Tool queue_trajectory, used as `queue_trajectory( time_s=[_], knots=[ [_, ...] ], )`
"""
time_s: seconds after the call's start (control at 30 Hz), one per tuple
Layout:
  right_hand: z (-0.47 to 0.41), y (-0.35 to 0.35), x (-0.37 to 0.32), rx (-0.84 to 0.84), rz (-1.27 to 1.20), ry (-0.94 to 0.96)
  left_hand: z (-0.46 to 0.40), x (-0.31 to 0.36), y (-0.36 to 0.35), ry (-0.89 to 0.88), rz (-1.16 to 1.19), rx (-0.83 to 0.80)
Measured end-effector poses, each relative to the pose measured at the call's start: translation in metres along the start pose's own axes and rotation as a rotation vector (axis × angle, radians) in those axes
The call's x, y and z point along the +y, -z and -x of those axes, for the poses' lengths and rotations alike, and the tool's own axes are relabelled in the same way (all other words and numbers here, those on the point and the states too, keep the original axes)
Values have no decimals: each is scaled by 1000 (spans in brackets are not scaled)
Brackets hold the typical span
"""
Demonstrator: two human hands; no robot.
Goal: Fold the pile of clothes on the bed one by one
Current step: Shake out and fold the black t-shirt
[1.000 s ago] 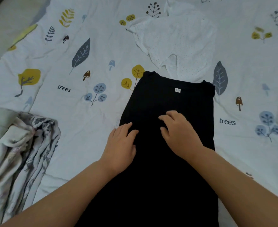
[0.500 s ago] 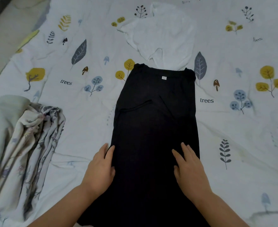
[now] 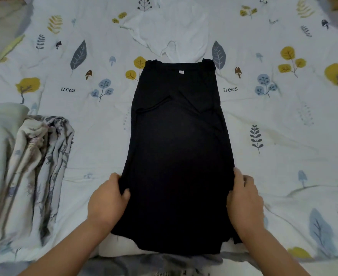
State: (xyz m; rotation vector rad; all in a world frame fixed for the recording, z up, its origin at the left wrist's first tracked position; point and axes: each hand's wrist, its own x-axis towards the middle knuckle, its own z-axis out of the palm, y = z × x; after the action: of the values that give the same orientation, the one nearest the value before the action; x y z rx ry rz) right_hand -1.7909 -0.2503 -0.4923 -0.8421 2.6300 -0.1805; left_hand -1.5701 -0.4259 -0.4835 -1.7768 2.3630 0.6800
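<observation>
A black garment (image 3: 179,156) lies flat on the bed, folded into a long narrow strip with its sleeves turned in and a small white label near the collar. My left hand (image 3: 109,198) pinches its left edge near the bottom, thumb on top of the cloth. My right hand (image 3: 243,198) holds the right edge at the same height, its thumb tucked against the fabric. A white garment (image 3: 170,30) lies spread out beyond the collar.
A crumpled heap of pale floral cloth (image 3: 30,166) sits at the left. The bedsheet (image 3: 283,136) is white with printed leaves, trees and mushrooms. Grey fabric (image 3: 154,263) shows at the near edge below the black hem.
Both hands slid from the middle of the black garment down and outward to its side edges near the bottom. The view pulled back, showing the whole garment.
</observation>
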Motion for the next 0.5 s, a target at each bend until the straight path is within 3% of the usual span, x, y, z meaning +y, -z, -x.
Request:
queue_trajectory(
  time_s=[0.13, 0.33, 0.47, 0.5],
  knots=[
    [12, 9, 9, -122, 139, -139, 20, 5, 8, -79, -216, -17],
    [42, 20, -1, -9, -61, -8, 56, 38, -12, -329, -499, -127],
    [61, 18, -13, -301, -83, 278, 67, 49, -17, -478, -339, -549],
    [63, 17, -13, -370, -106, 306, 65, 49, -16, -489, -331, -562]
  ],
)
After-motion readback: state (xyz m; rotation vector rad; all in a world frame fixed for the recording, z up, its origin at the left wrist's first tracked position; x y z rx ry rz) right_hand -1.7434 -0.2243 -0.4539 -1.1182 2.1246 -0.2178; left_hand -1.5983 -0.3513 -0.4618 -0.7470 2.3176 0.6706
